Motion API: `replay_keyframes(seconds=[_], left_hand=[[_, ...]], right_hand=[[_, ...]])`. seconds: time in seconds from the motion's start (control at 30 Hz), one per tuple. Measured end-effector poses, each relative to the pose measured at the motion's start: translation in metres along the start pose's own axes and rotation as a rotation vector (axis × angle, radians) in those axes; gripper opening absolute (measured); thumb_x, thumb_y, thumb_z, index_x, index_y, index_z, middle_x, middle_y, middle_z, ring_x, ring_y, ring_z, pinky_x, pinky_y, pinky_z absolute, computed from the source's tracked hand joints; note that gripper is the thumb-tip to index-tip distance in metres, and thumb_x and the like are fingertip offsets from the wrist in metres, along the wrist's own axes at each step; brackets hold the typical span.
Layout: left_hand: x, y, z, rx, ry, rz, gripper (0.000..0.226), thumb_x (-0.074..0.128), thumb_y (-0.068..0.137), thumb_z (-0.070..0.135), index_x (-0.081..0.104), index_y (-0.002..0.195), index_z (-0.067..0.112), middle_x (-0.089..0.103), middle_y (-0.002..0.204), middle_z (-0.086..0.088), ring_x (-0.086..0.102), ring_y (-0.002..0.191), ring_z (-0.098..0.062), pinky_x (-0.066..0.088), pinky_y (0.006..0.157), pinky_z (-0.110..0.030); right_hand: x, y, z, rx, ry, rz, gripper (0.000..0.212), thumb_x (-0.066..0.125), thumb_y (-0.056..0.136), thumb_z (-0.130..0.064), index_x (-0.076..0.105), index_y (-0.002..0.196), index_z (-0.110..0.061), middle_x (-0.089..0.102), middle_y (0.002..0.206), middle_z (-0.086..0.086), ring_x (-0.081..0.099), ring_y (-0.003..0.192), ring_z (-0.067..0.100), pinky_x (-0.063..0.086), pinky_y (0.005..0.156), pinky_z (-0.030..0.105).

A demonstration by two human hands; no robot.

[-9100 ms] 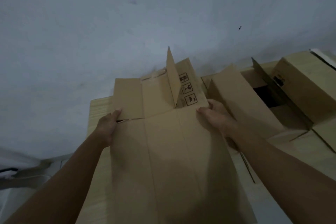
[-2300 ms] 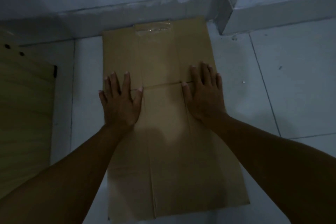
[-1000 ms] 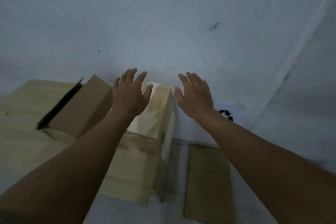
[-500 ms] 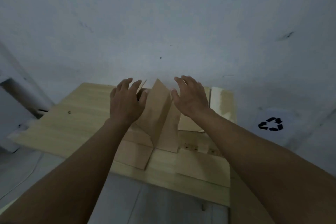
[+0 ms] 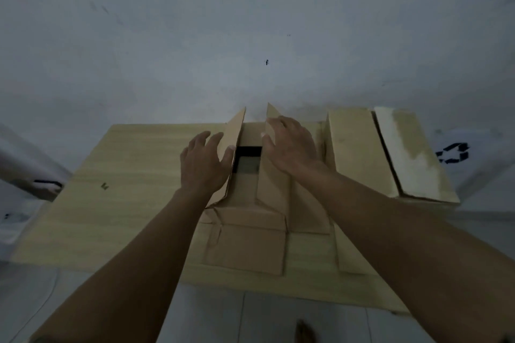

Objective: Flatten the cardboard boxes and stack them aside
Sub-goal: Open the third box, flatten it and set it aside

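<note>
Box (image 5: pixel 248 175) on the table (image 5: pixel 125 170), upright flaps gripped by left hand (image 5: pixel 203 164) and right hand (image 5: pixel 289 145): best spread outward evenly, then pressed flat without tearing creases.

Pale wooden tabletop (image 5: pixel 133 175) bearing an open brown cardboard box (image 5: pixel 248 220) and, rightward, a closed cardboard box (image 5: pixel 384 153).

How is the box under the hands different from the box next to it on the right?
The middle box has its flaps standing up and shows a dark opening; the right box looks shut. The left hand and right hand touch the middle box; nothing touches the right box. Both are brown cardboard on the table.
</note>
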State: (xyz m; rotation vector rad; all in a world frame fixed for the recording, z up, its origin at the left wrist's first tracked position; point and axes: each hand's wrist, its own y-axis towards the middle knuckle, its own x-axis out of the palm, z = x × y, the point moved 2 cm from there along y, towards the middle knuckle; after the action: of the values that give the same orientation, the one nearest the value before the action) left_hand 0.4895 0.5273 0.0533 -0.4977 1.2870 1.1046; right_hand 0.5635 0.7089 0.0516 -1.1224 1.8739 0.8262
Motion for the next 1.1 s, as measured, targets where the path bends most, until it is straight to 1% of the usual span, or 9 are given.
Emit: replay_keyframes(seconds=[0.17,0.37,0.43,0.5,0.7,0.8,0.87,0.97,1.1], left_hand=[[0.042,0.03,-0.021,0.061,-0.081,-0.154,0.056,0.047,0.095,0.05,0.049,0.141,0.018,0.045,0.146,-0.012,0.039,0.136,-0.03,0.038,0.106,-0.049],[0.085,0.054,-0.03,0.127,-0.157,-0.418,0.069,0.053,0.093,0.048,0.031,0.151,0.017,0.027,0.157,-0.012,0.028,0.142,-0.032,0.035,0.109,-0.05],[0.092,0.058,-0.036,0.168,-0.144,-0.469,0.071,0.055,0.093,0.043,0.026,0.152,0.017,0.026,0.156,-0.012,0.03,0.14,-0.033,0.037,0.107,-0.051],[0.096,0.06,-0.041,0.243,-0.111,-0.498,0.072,0.058,0.091,0.036,0.024,0.152,0.018,0.027,0.154,-0.011,0.037,0.135,-0.035,0.042,0.101,-0.052],[0.083,0.078,-0.049,0.212,-0.105,-0.528,0.078,0.06,0.089,0.019,0.018,0.154,0.012,0.019,0.157,-0.011,0.043,0.13,-0.038,0.045,0.093,-0.045],[0.071,0.09,-0.065,0.152,-0.089,-0.436,0.073,0.061,0.084,0.008,0.029,0.149,0.01,0.035,0.147,-0.015,0.054,0.113,-0.041,0.044,0.074,-0.04],[0.067,0.096,-0.079,0.117,-0.059,-0.376,0.065,0.06,0.084,0.008,0.033,0.143,0.008,0.043,0.135,-0.018,0.057,0.103,-0.043,0.043,0.068,-0.041],[0.068,0.095,-0.101,0.043,0.018,-0.367,0.069,0.063,0.088,0.015,0.027,0.146,0.005,0.041,0.131,-0.022,0.057,0.099,-0.045,0.05,0.075,-0.048],[0.081,0.088,-0.126,-0.032,0.129,-0.377,0.091,0.07,0.082,0.032,0.016,0.15,0.007,0.019,0.149,-0.023,0.037,0.127,-0.044,0.045,0.091,-0.054]], right_hand=[[0.037,0.005,-0.004,0.199,-0.011,-0.023,0.041,0.041,0.103,-0.037,0.051,0.134,-0.013,0.049,0.143,0.011,0.042,0.133,0.03,0.038,0.104,0.044],[0.073,0.014,-0.017,0.451,0.03,-0.055,0.041,0.044,0.101,-0.04,0.042,0.137,-0.021,0.044,0.144,0.007,0.05,0.123,0.034,0.047,0.096,0.045],[0.082,0.018,-0.023,0.47,0.039,-0.051,0.037,0.044,0.101,-0.035,0.041,0.136,-0.024,0.05,0.136,0.007,0.055,0.117,0.035,0.049,0.089,0.043],[0.083,0.024,-0.028,0.492,0.033,-0.036,0.046,0.041,0.101,-0.03,0.036,0.147,-0.027,0.053,0.136,0.007,0.055,0.117,0.034,0.049,0.088,0.042],[0.059,0.035,-0.014,0.604,-0.167,0.001,0.062,0.048,0.101,-0.015,0.021,0.156,-0.013,0.046,0.143,0.016,0.053,0.121,0.038,0.047,0.09,0.044],[0.06,0.033,0.003,0.672,-0.199,0.02,0.076,0.054,0.098,-0.013,0.008,0.158,-0.006,0.033,0.152,0.02,0.046,0.13,0.039,0.045,0.096,0.046],[0.066,0.031,0.01,0.708,-0.222,-0.004,0.086,0.059,0.097,-0.019,-0.001,0.157,-0.003,0.026,0.155,0.02,0.039,0.135,0.038,0.044,0.098,0.045],[0.072,0.029,0.02,0.731,-0.262,0.002,0.096,0.06,0.095,-0.035,-0.005,0.157,-0.002,0.022,0.157,0.019,0.035,0.136,0.036,0.042,0.099,0.044],[0.079,0.023,0.032,0.751,-0.331,-0.049,0.095,0.049,0.097,-0.048,-0.008,0.156,-0.001,0.001,0.164,0.023,0.022,0.146,0.04,0.029,0.113,0.05]])
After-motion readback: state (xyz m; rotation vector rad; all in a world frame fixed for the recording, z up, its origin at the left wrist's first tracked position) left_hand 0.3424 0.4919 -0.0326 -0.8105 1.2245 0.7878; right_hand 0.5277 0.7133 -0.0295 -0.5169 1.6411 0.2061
